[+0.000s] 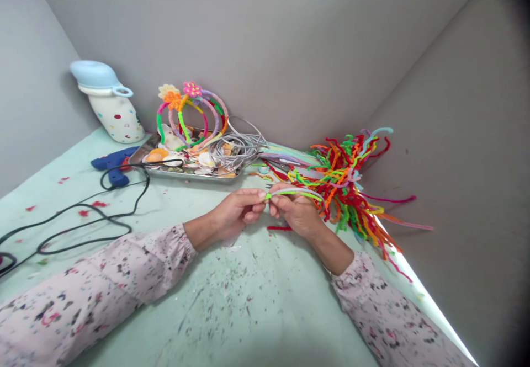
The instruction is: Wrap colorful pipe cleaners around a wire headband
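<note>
Closest to me on my feed, two floral sleeves [103, 290] reach in from the lower corners over a pale green table [298, 312], where dark specks [223, 295] are scattered between the forearms. Ahead of them I have the left hand [244, 207] with thumb and forefinger pinching the bright green fuzzy stem [268, 196] at the end of a grey strip [290, 190]. The right hand [300, 212], just beside it, pinches the same piece, its other fingers curled; the strip arches over that hand, with green fuzz along its underside. Below the right hand I see a short red piece [279, 228] on the table.

Off to the left, a black cord [99, 217] loops past red scraps [99, 204] near a blue glue gun [118, 163]. On the right lies a tangled, many-coloured pile of fuzzy stems [339, 185]. Farther back, I make out a metal tray [199, 177] with mixed pieces, a coil of grey wire [244, 146] and upright fuzzy hoops [180, 121] topped with flowers. Behind the glue gun, a white bottle [116, 116] with a light blue cap stands near the grey wall [269, 41].
</note>
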{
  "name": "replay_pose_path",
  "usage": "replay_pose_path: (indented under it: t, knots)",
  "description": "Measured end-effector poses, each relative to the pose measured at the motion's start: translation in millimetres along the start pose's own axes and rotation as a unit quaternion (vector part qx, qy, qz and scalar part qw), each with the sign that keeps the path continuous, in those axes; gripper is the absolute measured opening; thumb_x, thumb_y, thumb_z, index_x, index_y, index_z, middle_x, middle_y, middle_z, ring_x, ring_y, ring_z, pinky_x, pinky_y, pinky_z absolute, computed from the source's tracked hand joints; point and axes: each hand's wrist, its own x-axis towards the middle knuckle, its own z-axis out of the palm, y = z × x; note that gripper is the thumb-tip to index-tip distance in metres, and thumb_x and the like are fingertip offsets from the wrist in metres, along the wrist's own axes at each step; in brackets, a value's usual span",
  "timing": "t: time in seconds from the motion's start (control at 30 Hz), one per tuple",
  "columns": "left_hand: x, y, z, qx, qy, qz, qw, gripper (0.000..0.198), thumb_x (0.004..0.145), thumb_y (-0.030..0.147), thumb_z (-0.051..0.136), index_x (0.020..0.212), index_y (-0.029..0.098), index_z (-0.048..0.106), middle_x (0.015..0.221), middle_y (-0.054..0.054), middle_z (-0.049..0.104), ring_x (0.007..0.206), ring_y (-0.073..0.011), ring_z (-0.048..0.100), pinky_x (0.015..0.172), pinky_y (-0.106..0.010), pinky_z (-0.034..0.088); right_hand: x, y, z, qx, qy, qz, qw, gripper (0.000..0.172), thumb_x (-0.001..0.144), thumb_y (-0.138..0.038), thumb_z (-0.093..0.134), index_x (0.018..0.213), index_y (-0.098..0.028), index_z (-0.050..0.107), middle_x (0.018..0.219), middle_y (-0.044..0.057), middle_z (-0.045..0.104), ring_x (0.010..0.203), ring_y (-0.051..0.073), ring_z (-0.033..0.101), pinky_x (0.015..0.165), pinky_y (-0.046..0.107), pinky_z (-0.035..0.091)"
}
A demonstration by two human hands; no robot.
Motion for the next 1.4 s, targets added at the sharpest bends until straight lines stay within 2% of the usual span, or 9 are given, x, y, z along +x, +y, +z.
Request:
replay_pose_path:
  t: [0.13, 0.3, 0.43, 0.57, 0.9, 1.4]
  knots:
    - [0.6, -3.6, -0.8, -0.001, 0.009, 0.036, 0.999, 0.019, 0.078, 0.022, 0.063, 0.066, 0.012, 0.054, 0.058, 0.002, 0.045, 0.044, -0.0029, 0.033, 0.039, -0.016, 0.021, 3.0, 0.9, 3.9, 0.008, 0.03, 0.001, 1.0, 0.013, 0.079, -0.028, 0.066, 0.088, -0.019, 0.063, 0.061, -0.004, 0.062, 0.056, 0.01, 0.056, 0.053, 0.022, 0.043]
    - [0.2, -5.7, 0.9, 0.019, 0.07, 0.097, 0.993, 0.02, 0.082, 0.026, 0.062, 0.07, 0.014, 0.053, 0.061, 0.003, 0.05, 0.047, -0.0032, 0.041, 0.044, -0.015, 0.029, 7.1, 5.2, 6.6, 0.017, 0.101, 0.021, 0.994, 0.018, 0.076, -0.034, 0.069, 0.081, -0.019, 0.059, 0.065, -0.004, 0.061, 0.051, 0.009, 0.055, 0.047, 0.02, 0.04]
    - [0.4, -6.1, 2.1, 0.039, 0.106, 0.114, 0.987, 0.019, 0.082, 0.028, 0.064, 0.072, 0.014, 0.054, 0.062, 0.003, 0.052, 0.049, -0.0038, 0.045, 0.048, -0.016, 0.033, 5.4, 6.0, 7.4, -0.01, 0.139, -0.008, 0.99, 0.019, 0.078, -0.036, 0.067, 0.078, -0.019, 0.058, 0.058, -0.005, 0.057, 0.048, 0.008, 0.052, 0.045, 0.02, 0.039]
    - [-0.1, -8.1, 3.9, 0.065, 0.118, 0.12, 0.984, 0.017, 0.082, 0.029, 0.063, 0.075, 0.015, 0.055, 0.064, 0.002, 0.055, 0.053, -0.0047, 0.048, 0.051, -0.018, 0.034, 2.1, 1.5, 12.2, -0.062, 0.14, -0.022, 0.988, 0.02, 0.078, -0.037, 0.066, 0.082, -0.019, 0.06, 0.054, -0.005, 0.057, 0.049, 0.01, 0.051, 0.048, 0.022, 0.041]
    - [0.2, -11.8, 3.0, 0.11, 0.125, 0.133, 0.977, 0.018, 0.081, 0.031, 0.064, 0.076, 0.015, 0.057, 0.065, 0.002, 0.056, 0.054, -0.006, 0.049, 0.052, -0.02, 0.034, 0.1, -4.5, 19.8, -0.14, 0.169, -0.043, 0.975, 0.02, 0.076, -0.037, 0.067, 0.076, -0.018, 0.059, 0.052, -0.005, 0.056, 0.048, 0.01, 0.051, 0.048, 0.023, 0.041]
    - [-0.2, -13.3, 2.6, 0.126, 0.117, 0.127, 0.977, 0.019, 0.08, 0.031, 0.064, 0.074, 0.014, 0.057, 0.066, 0.002, 0.055, 0.053, -0.0059, 0.048, 0.053, -0.02, 0.036, -1.8, -1.5, 20.3, -0.156, 0.176, -0.061, 0.97, 0.016, 0.077, -0.035, 0.065, 0.079, -0.02, 0.058, 0.061, -0.004, 0.059, 0.048, 0.011, 0.052, 0.049, 0.025, 0.042]
